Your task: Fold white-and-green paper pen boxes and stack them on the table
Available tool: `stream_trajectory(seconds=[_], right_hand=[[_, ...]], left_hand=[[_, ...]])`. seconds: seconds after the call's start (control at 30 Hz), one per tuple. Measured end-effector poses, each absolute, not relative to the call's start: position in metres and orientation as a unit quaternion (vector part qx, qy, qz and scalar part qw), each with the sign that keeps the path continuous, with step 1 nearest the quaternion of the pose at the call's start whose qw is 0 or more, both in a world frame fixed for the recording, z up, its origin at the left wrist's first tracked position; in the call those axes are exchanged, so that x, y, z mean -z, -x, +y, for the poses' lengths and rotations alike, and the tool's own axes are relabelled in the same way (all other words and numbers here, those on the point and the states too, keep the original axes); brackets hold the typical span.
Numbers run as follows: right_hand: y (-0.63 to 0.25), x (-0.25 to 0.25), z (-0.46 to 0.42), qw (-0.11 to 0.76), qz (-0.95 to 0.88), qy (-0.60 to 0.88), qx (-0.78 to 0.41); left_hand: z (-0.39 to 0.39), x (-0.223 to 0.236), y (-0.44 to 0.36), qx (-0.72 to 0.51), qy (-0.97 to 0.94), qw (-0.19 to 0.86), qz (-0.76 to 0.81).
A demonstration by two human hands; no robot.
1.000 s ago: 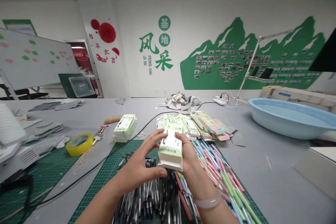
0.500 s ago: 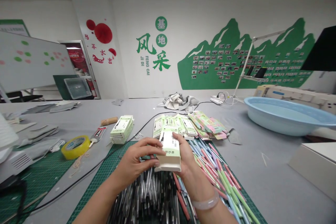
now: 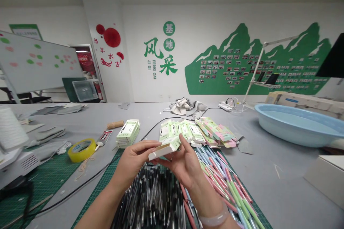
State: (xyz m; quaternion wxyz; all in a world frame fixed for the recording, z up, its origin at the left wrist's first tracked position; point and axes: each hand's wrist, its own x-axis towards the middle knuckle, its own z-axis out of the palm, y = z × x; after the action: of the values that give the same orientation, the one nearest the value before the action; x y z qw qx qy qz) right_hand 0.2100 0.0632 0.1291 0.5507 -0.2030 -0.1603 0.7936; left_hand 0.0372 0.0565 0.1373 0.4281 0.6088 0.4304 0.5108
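Note:
Between my hands is a small pale green and white cardboard box (image 3: 166,148), tilted, with its near end towards me. My left hand (image 3: 137,155) pinches the box's left end between thumb and fingers. Around its right side, my right hand (image 3: 185,161) grips with the thumb on top; some of its fingers are hidden behind the box. Below the hands lies a heap of black and clear pens (image 3: 150,196). To its right are many pink, green and blue pens (image 3: 225,182). Flat green boxes (image 3: 178,128) lie just beyond my hands.
A stack of green boxes (image 3: 128,133) stands left of centre, near yellow tape (image 3: 82,150) and a twine roll (image 3: 115,124). Pink and green cartons (image 3: 216,130) lie right of centre. A blue basin (image 3: 292,123) sits at the right. A black cable (image 3: 80,186) crosses the table.
The box has been turned and tipped in my hands, so its printed face now shows less. My left hand has shifted to its near left end. The view has moved slightly.

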Motion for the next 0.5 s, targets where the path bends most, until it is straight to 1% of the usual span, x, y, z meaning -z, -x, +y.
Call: stream_trajectory(seconds=[0.07,0.13,0.23,0.3,0.37,0.4,0.43,0.47,0.5], right_hand=[[-0.206,-0.125,0.061,0.539,-0.173,0.169,-0.807],[-0.202,-0.121,0.061,0.548,-0.185,0.168,-0.798],[-0.201,-0.113,0.066,0.573,-0.199,0.248,-0.755],[-0.207,-0.112,0.069,0.602,-0.233,0.352,-0.678],[-0.218,-0.115,0.07,0.639,-0.319,0.434,-0.549],[-0.224,-0.118,0.07,0.649,-0.386,0.446,-0.48],[-0.23,-0.122,0.068,0.641,-0.469,0.433,-0.426],[-0.235,-0.126,0.066,0.612,-0.554,0.399,-0.4],[-0.239,-0.13,0.064,0.562,-0.636,0.356,-0.39]], left_hand=[[0.056,-0.137,-0.037,-0.526,-0.599,0.423,0.431],[0.057,-0.136,-0.037,-0.538,-0.581,0.428,0.437],[0.06,-0.132,-0.036,-0.542,-0.544,0.461,0.445],[0.062,-0.133,-0.033,-0.545,-0.526,0.476,0.447],[0.063,-0.136,-0.028,-0.545,-0.509,0.487,0.454],[0.063,-0.14,-0.025,-0.541,-0.501,0.495,0.46],[0.062,-0.143,-0.022,-0.533,-0.494,0.505,0.466],[0.062,-0.147,-0.018,-0.523,-0.489,0.516,0.47],[0.061,-0.15,-0.014,-0.514,-0.485,0.529,0.47]])
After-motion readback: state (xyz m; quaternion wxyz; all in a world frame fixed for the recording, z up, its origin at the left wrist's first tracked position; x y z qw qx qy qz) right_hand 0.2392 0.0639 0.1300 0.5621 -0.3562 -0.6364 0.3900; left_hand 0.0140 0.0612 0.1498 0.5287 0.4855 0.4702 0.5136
